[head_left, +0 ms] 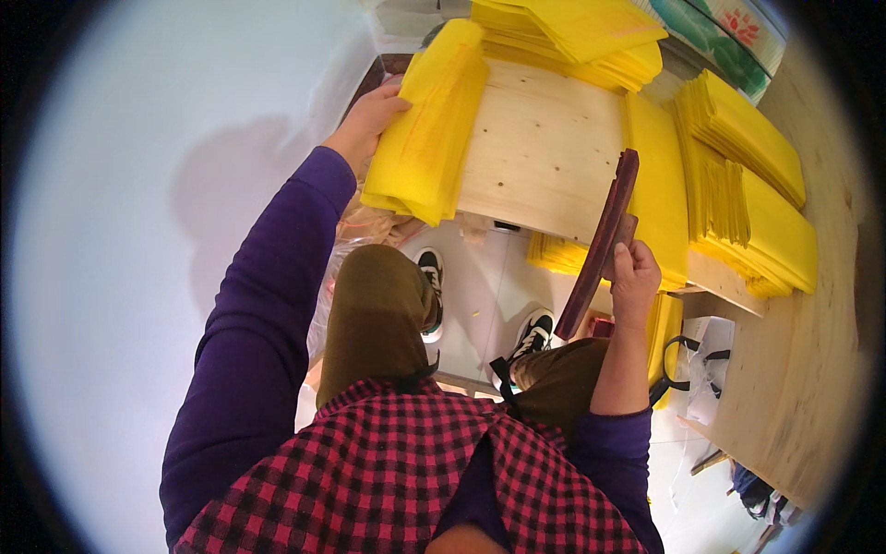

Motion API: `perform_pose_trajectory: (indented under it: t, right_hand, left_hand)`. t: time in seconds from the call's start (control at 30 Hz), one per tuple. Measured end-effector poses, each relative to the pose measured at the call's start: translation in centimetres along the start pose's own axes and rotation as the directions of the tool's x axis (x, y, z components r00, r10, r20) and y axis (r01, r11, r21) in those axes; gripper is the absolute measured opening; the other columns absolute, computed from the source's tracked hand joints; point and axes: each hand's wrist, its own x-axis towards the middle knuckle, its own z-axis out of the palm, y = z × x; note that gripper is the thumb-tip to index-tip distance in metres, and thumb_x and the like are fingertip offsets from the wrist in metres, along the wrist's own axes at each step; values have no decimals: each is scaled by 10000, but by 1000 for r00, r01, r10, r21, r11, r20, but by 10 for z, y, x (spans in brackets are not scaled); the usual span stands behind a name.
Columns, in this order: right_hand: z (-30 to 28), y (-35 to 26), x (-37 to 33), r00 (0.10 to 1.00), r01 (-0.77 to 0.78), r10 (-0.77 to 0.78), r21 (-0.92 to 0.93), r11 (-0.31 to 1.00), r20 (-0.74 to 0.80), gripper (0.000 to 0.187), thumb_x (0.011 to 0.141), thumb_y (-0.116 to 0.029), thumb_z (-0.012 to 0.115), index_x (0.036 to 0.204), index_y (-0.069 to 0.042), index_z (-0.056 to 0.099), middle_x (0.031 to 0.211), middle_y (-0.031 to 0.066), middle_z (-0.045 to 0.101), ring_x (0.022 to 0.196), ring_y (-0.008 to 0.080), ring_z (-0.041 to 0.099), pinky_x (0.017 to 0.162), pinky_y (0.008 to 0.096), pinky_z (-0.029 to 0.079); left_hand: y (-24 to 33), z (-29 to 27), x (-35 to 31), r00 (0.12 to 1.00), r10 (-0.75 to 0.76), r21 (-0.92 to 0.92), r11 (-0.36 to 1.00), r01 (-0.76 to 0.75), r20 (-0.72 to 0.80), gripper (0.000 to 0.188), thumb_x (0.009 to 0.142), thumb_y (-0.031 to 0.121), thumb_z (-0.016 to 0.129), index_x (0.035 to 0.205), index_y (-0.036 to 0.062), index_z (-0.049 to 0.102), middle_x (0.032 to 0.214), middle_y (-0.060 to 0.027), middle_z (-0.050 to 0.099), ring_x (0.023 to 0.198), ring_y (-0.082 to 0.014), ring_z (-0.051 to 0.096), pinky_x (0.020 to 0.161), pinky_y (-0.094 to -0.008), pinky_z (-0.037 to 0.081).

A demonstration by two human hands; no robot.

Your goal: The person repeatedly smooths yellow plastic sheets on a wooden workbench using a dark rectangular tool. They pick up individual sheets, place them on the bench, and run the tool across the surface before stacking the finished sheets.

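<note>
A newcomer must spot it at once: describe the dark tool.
Find the pale wooden surface flanked by yellow stacks, then the right hand at its right side. That hand grips the tool by a short block: a long, narrow bar slanting from upper right to lower left. Its dark reddish-brown colour sets it apart from the yellow.

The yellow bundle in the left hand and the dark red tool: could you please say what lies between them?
In the head view, a pale, knotted wooden board lies between the yellow bundle and the dark red tool.
</note>
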Motion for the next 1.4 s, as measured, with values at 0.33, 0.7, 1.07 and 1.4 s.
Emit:
perform_pose_trajectory:
  t: [0.33,0.7,1.07,1.4]
  right_hand:
    - [11,5,3,999,17,-15,-55,998,31,251,823,-103,591,647,-45,421,612,-56,372,562,36,327,469,204,290]
    - [14,4,2,998,5,-3,-25,1000,55,209,826,-111,589,677,-27,468,623,-50,406,570,35,351,478,199,307]
    - [11,-6,1,999,6,-2,-109,994,33,243,823,-123,592,652,-34,444,599,-50,382,561,36,336,476,201,292]
    - [10,-11,1,1000,-27,27,-48,998,10,246,822,-121,590,647,-30,444,599,-50,390,562,35,338,481,207,303]
  left_hand:
    - [-35,-47,1,991,-93,25,995,96,-97,298,841,24,475,1129,-52,480,979,-139,593,809,-214,612,729,-315,511]
    - [-53,-51,13,981,104,306,951,-50,-163,361,820,13,509,1173,-49,463,1008,-128,583,853,-179,587,729,-284,485]
    - [-66,-61,29,970,128,403,915,-35,-206,361,821,3,498,1176,-59,480,1015,-127,592,821,-184,596,722,-288,483]
    - [-54,-42,30,972,119,239,968,-69,-201,329,820,-27,476,1146,-56,507,983,-116,604,815,-183,600,729,-294,489]
